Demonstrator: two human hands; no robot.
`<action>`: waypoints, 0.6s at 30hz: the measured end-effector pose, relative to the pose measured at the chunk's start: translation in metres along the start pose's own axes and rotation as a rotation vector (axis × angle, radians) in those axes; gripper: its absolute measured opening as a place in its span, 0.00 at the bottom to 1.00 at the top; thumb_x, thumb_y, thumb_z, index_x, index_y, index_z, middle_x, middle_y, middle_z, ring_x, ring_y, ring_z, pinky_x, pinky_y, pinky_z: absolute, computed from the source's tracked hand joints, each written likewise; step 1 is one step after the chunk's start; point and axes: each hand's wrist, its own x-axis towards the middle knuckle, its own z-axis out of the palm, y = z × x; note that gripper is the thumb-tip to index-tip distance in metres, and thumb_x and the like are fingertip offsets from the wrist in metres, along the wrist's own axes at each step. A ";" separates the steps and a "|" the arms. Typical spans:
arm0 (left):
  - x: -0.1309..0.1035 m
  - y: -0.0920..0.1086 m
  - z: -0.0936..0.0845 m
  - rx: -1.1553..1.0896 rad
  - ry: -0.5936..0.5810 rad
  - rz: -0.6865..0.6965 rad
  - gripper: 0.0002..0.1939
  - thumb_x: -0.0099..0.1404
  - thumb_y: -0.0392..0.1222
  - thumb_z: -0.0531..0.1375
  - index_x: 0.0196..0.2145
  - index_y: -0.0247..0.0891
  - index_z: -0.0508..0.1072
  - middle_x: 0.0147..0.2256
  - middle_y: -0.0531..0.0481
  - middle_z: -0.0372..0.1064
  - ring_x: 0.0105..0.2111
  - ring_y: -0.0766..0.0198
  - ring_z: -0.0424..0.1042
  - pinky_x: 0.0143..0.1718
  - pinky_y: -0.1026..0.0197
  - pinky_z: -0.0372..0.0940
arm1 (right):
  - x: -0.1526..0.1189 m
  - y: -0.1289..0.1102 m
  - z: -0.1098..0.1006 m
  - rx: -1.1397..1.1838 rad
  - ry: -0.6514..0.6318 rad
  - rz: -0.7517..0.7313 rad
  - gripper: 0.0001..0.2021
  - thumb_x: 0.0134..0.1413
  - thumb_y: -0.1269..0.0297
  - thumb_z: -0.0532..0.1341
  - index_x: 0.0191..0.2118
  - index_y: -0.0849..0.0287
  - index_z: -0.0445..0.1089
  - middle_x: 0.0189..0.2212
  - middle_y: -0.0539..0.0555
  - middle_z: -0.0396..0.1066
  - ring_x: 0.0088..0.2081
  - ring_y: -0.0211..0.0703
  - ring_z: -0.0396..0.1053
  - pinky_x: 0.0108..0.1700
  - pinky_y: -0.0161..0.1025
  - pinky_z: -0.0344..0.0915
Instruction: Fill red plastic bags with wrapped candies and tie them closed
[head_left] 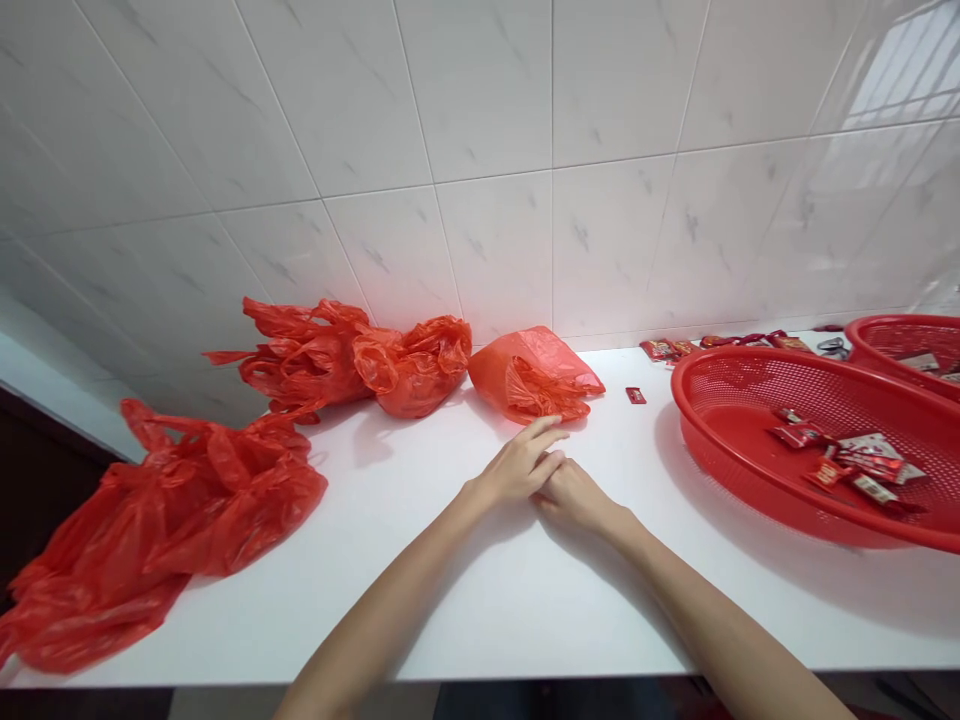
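Note:
My left hand [523, 462] rests on the white table with its fingers stretched out and apart, holding nothing. It touches and partly overlaps my right hand [571, 492], whose fingers look curled in and are partly hidden behind it; no object shows in them. Just beyond my left fingertips lies a folded red plastic bag [536, 375] with its loose end tucked toward me. A small red wrapped packet [635, 395] lies to the right of that bag.
Knotted red bags [420, 368] stand along the tiled wall, and loose red bags [172, 520] lie at the left. At the right, a red mesh basket [750, 480] holds several wrapped snacks [862, 460]. Behind it are a second red basket [892, 325] and more packets [670, 350].

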 end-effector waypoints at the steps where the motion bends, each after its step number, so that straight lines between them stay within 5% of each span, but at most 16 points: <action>1: 0.013 -0.007 0.010 0.002 0.008 -0.031 0.18 0.70 0.41 0.54 0.54 0.40 0.73 0.63 0.41 0.62 0.63 0.52 0.64 0.62 0.50 0.63 | 0.000 0.001 0.000 -0.003 -0.006 -0.009 0.08 0.52 0.77 0.59 0.37 0.62 0.73 0.38 0.59 0.74 0.41 0.49 0.70 0.43 0.42 0.63; 4: 0.041 -0.036 0.029 0.043 0.092 -0.156 0.22 0.67 0.41 0.56 0.58 0.39 0.70 0.66 0.38 0.57 0.66 0.46 0.58 0.64 0.45 0.60 | 0.000 0.002 -0.001 -0.051 -0.030 -0.025 0.09 0.54 0.74 0.60 0.42 0.62 0.72 0.42 0.61 0.74 0.45 0.51 0.69 0.47 0.44 0.63; 9: 0.043 -0.076 0.041 0.113 0.266 -0.290 0.21 0.61 0.34 0.59 0.52 0.38 0.74 0.56 0.37 0.69 0.57 0.46 0.69 0.60 0.42 0.63 | -0.002 -0.006 -0.007 -0.145 -0.088 -0.011 0.09 0.57 0.73 0.59 0.44 0.61 0.71 0.45 0.61 0.72 0.44 0.51 0.69 0.44 0.44 0.63; 13: 0.031 -0.078 0.042 0.088 0.277 -0.248 0.10 0.62 0.35 0.57 0.39 0.39 0.77 0.47 0.42 0.72 0.47 0.54 0.75 0.53 0.51 0.69 | 0.000 -0.006 -0.014 -0.133 -0.078 0.088 0.07 0.58 0.74 0.57 0.40 0.60 0.71 0.42 0.60 0.73 0.42 0.50 0.70 0.42 0.42 0.62; 18: 0.018 -0.064 0.039 0.039 0.392 -0.157 0.06 0.64 0.36 0.55 0.32 0.38 0.72 0.49 0.41 0.70 0.50 0.56 0.73 0.52 0.53 0.70 | 0.003 0.014 -0.016 -0.019 0.269 0.415 0.16 0.61 0.66 0.56 0.54 0.59 0.65 0.51 0.64 0.69 0.41 0.51 0.73 0.38 0.43 0.67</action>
